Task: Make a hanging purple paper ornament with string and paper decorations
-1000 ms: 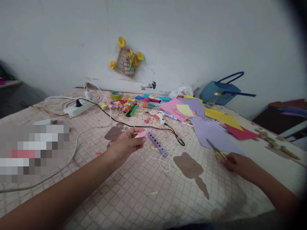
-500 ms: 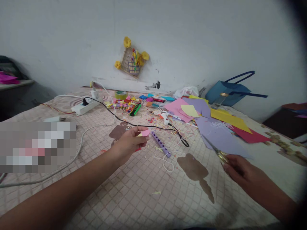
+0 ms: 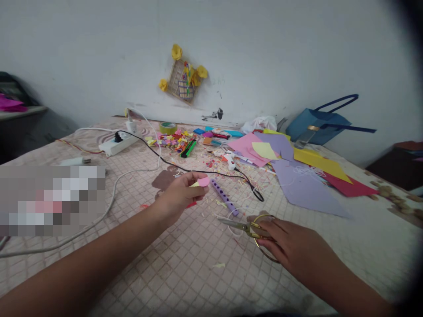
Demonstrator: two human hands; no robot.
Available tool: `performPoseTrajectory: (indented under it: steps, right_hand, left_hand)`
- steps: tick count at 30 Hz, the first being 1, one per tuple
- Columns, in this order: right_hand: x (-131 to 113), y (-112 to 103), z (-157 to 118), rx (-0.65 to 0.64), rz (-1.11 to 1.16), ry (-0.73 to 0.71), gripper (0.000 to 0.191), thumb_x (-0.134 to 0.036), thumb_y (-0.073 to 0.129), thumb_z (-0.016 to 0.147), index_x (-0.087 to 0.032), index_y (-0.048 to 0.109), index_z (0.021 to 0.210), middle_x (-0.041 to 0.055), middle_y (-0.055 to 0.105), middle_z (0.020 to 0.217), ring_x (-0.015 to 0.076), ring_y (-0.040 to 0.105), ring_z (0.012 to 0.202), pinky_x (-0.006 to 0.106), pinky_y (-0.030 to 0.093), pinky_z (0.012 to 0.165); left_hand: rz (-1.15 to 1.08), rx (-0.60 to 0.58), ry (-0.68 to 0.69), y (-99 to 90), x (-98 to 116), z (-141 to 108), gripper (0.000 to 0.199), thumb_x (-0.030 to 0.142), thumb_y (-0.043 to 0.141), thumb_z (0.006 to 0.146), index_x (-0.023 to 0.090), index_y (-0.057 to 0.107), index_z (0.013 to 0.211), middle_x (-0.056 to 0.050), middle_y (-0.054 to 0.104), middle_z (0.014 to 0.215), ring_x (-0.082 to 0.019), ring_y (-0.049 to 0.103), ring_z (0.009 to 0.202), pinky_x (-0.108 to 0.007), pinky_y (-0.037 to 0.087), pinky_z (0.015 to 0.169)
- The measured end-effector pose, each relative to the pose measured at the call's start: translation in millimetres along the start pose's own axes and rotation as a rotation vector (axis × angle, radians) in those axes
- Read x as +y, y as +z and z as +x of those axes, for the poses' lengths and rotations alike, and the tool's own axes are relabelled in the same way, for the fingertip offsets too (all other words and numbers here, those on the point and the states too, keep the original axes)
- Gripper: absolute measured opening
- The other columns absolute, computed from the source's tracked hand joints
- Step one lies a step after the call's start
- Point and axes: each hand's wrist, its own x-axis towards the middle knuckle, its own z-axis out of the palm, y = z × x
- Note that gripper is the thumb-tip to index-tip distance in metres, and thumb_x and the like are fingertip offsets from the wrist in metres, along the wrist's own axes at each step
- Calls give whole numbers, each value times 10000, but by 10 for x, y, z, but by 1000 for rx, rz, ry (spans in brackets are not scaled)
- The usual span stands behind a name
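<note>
Near the middle of the table, my left hand point(image 3: 181, 193) is closed on small paper pieces, a round pink one point(image 3: 203, 182) with pale yellow beside it. My right hand point(image 3: 284, 240) holds gold-handled scissors point(image 3: 245, 227), whose blades point left toward my left hand without touching it. Between and beyond the hands lies a purple strip point(image 3: 224, 197) with dark spots. A white string point(image 3: 231, 206) loops around the strip's near end and passes by the scissors.
Behind are a glue gun point(image 3: 230, 162), a green-black cutter point(image 3: 188, 149), paper scraps point(image 3: 172, 141) and tape point(image 3: 168, 128). Coloured sheets point(image 3: 306, 187) and a blue bag point(image 3: 317, 125) lie right. A power strip point(image 3: 119, 143) with cables stands left.
My right hand has come left from the purple sheet with the scissors, now near the spotted strip. My left hand keeps its hold on the paper; the view has shifted slightly.
</note>
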Motion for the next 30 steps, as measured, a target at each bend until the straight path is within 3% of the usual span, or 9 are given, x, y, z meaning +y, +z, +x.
performPoseTrajectory:
  steps: [12,30]
  right_hand:
    - [-51,-19,93,-123,67,129,249,-337,521,826,-201,586,1023,100,664,988,267,653,869,421,538,689]
    - [-92,17,185,-222,-40,146,171,-320,500,880,-209,600,961,57,672,875,255,674,749,366,500,565]
  left_hand:
    - [44,0,8,1,9,-24,305,173,723,607,185,575,873,46,543,687,-62,488,556,-224,352,569]
    - [39,4,5,12,-1,-23,277,153,715,624,188,577,863,43,555,709,-58,481,580,-224,356,593]
